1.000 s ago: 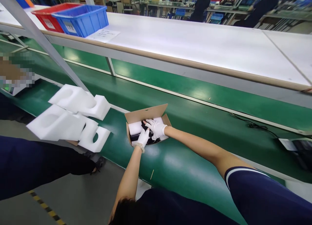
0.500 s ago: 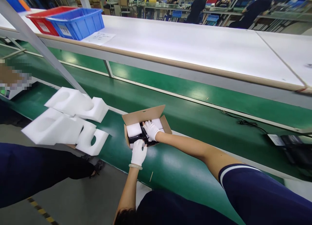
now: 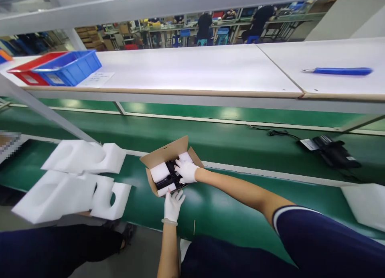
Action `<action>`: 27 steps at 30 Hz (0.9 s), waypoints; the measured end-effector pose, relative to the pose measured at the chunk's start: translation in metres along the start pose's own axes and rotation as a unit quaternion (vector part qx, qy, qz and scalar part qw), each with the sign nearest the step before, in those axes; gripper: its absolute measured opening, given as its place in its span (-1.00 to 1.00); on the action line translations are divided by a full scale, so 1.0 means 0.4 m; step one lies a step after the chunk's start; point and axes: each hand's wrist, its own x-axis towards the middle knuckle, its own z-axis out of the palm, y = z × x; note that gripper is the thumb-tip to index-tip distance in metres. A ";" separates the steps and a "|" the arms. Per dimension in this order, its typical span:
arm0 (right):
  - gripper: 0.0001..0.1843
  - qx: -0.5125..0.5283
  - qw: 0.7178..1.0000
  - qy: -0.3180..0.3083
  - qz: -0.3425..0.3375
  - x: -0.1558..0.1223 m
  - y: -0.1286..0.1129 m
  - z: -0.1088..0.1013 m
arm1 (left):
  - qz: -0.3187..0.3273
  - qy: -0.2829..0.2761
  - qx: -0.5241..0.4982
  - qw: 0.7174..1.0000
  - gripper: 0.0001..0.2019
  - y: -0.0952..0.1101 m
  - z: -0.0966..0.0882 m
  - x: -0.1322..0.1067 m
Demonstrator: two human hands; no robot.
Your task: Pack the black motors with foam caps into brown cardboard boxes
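Head view: the right gloved hand (image 3: 186,171) reaches into an open cardboard box (image 3: 167,151) on a green conveyor belt (image 3: 216,205), fingers on a black item (image 3: 167,177) among white foam blocks (image 3: 159,172); any grip can't be told. The left gloved hand (image 3: 173,205) sits just beside the box, fingers spread, holding nothing.

matt foam inserts (image 3: 82,157), rough cardboard box (image 3: 166,153)

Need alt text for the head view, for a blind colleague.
A gloved right hand reaches into an open cardboard box on a green conveyor belt, over a black object in white foam. The gloved left hand is just outside the box.
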 end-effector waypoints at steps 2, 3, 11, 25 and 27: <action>-0.37 0.010 1.000 -0.018 -0.021 -0.129 0.047 -0.022 | -0.031 -0.022 -0.016 0.999 -0.63 0.042 0.032 0.047; -0.45 0.024 1.000 -0.016 0.002 -0.203 0.069 -0.025 | -0.038 -0.027 -0.013 0.999 -0.66 0.062 0.049 0.070; -0.67 0.023 0.984 -0.015 0.179 -0.472 0.151 -0.002 | -0.070 -0.041 0.058 0.995 -0.78 0.206 0.277 0.286; -0.83 -0.065 0.983 -0.169 0.039 0.304 0.397 -0.152 | -0.091 -0.047 0.055 0.993 -0.75 0.316 0.415 0.480; -0.90 -0.073 0.977 -0.199 0.027 0.345 0.387 -0.125 | -0.092 -0.047 0.045 0.994 -0.73 0.327 0.401 0.488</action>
